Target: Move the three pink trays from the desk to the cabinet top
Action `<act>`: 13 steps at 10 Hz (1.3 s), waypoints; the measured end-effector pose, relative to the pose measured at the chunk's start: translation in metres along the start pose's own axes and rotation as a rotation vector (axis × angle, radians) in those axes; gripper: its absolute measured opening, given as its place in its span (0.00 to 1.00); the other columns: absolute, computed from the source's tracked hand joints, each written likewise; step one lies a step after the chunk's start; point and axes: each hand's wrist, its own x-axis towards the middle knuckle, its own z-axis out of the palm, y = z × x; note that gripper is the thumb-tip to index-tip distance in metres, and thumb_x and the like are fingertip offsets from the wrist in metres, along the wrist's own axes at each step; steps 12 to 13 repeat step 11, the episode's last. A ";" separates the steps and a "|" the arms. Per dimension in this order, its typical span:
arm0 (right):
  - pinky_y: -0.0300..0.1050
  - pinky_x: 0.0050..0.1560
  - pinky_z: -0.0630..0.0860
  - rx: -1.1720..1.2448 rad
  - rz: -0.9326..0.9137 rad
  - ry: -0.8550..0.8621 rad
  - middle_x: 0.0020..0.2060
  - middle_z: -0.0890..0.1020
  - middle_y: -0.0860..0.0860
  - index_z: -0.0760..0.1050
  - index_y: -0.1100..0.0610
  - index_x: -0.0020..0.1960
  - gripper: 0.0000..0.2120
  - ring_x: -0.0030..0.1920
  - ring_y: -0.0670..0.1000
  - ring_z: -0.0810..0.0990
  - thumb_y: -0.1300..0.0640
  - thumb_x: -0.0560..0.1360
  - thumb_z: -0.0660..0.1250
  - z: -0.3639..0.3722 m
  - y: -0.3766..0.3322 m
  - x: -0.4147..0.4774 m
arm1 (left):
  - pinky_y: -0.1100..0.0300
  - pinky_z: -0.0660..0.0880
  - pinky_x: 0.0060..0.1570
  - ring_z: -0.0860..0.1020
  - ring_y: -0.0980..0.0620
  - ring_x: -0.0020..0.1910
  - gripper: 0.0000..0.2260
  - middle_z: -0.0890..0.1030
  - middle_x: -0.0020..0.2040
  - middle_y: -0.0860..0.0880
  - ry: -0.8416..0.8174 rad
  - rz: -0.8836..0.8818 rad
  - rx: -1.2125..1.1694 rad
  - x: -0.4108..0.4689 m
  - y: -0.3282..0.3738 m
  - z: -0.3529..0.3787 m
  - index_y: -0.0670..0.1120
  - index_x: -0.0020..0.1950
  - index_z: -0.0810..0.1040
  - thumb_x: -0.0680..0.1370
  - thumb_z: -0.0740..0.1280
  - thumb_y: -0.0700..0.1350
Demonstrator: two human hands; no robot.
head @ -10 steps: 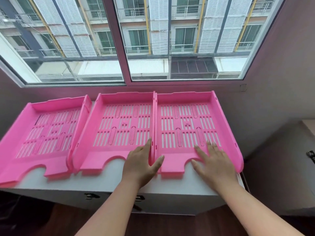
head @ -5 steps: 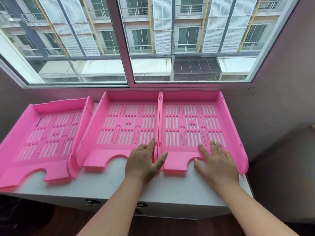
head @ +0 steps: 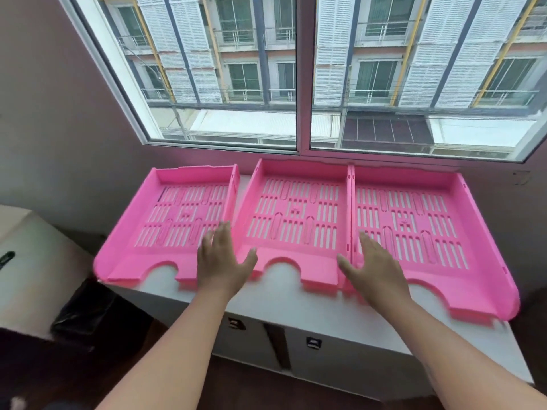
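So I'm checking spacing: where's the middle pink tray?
Head view: the middle pink tray sits centred on the white cabinet top under the window, touching the right tray.

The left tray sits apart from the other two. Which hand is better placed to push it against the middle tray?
Probably the left hand. It lies over the front right corner of the left tray, beside the gap. The right hand rests at the seam between the middle tray and the right tray.
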 end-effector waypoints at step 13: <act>0.56 0.61 0.73 0.144 0.207 0.057 0.76 0.60 0.50 0.43 0.44 0.77 0.41 0.70 0.57 0.69 0.48 0.75 0.66 0.037 -0.031 0.008 | 0.44 0.72 0.61 0.72 0.42 0.68 0.34 0.70 0.73 0.44 -0.289 0.078 -0.265 0.048 -0.050 0.007 0.49 0.78 0.54 0.77 0.62 0.60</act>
